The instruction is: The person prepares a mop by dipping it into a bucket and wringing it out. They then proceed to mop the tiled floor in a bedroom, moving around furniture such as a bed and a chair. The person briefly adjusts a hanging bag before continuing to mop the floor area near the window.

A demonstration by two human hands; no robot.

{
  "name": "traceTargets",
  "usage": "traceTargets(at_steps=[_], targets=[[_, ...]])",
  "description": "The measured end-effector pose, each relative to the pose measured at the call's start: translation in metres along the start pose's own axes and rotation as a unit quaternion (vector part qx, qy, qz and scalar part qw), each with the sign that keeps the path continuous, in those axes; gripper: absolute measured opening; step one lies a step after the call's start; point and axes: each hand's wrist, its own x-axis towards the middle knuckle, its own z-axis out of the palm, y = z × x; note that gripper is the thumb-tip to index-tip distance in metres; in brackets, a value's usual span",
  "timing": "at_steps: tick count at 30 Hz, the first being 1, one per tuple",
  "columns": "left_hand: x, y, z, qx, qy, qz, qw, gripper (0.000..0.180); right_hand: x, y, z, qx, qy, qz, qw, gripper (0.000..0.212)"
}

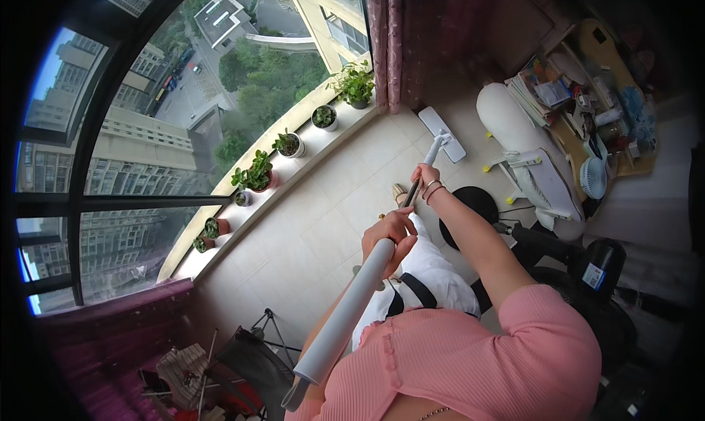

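You hold a long grey-white flat mop with a tubular metal handle [352,303] in both hands. Its long axis runs from near your left hip, low in the frame, up and away to the white rectangular mop head [441,132], which lies flat on the pale square floor tiles [323,237] close to the foot of the pink curtain [389,46].

Your left hand [389,235] is clenched around the thick grey upper section of the handle, close to your body. Your right hand [424,177], bangles at the wrist, is wrapped around the thinner dark section further down the shaft. So the right hand is nearer the mop head, with the left behind it along the same line.

The head lies ahead and slightly right of both hands, well apart from the left, nearer to the right.

Around it:
- row of small potted green plants [290,143] on the curved sill, left of the mop head
- white padded seat [514,138] just right of it
- small white fan [593,177] further right
- cluttered wooden desk [587,91] beyond
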Motion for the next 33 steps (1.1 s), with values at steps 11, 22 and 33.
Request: traceTargets(at_steps=[11, 22, 33], targets=[[0.214, -0.16, 0.032, 0.018, -0.072, 0.015, 0.997, 0.026, 0.193, -0.162, 0.05, 0.042, 0.023, 0.01, 0.999, 0.022], [0.299, -0.249, 0.042, 0.011, -0.034, 0.009, 0.999, 0.023, 0.295, -0.231, 0.075, 0.001, 0.05, 0.01, 0.999, 0.023], [0.232, -0.198, -0.006, 0.043, 0.046, -0.065, 0.996, 0.023, 0.247, -0.15, 0.1, -0.103, 0.073, 0.072, 0.989, 0.009]])
